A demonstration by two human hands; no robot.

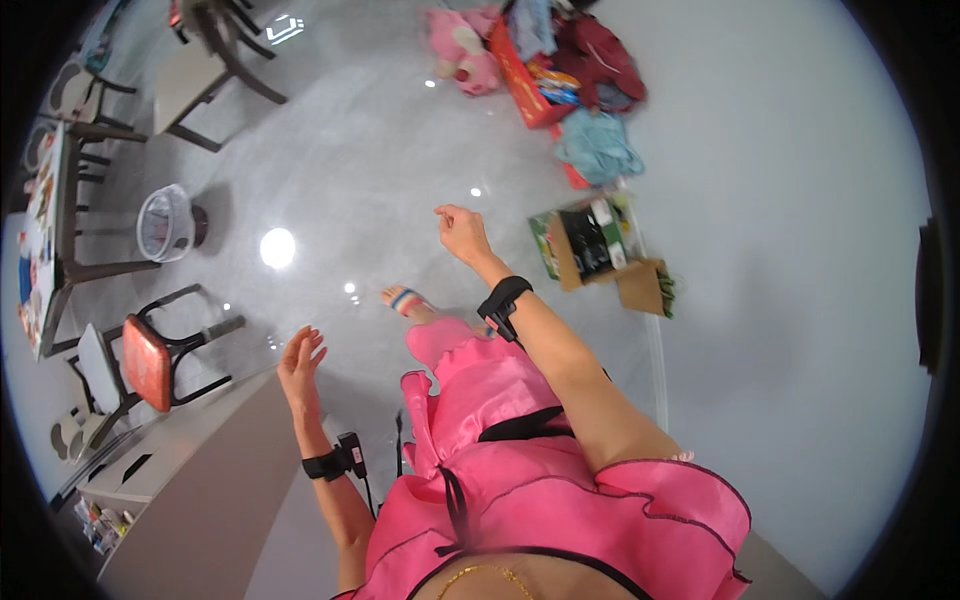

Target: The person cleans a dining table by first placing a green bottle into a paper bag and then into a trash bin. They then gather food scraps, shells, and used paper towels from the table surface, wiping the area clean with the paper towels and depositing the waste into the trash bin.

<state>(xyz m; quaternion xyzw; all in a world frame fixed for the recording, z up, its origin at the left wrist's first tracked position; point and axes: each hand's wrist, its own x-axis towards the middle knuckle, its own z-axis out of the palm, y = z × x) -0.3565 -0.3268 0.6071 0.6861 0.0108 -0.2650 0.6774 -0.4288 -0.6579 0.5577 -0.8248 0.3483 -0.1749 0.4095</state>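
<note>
My left hand [300, 364] is held out in the air over the floor, near the corner of a cabinet, with its fingers apart and nothing in it. Ahead of my body, my right hand [462, 234] hangs over the grey floor, its fingers loosely curled; no object shows in it. Each wrist wears a black strap with a small device. To the right of my right hand, an open cardboard box [571, 251] with dark contents stands by the wall. Below the hands, one foot in a striped sandal [406, 300] shows on the glossy floor.
A red box [525, 82] with clothes and packets, a pink plush toy [465, 52] and a teal cloth [598, 144] lie ahead. At left are a waste bin [166, 225], a red-seated chair [146, 363], a table [56, 247] and a cabinet [202, 480]. The wall runs along the right.
</note>
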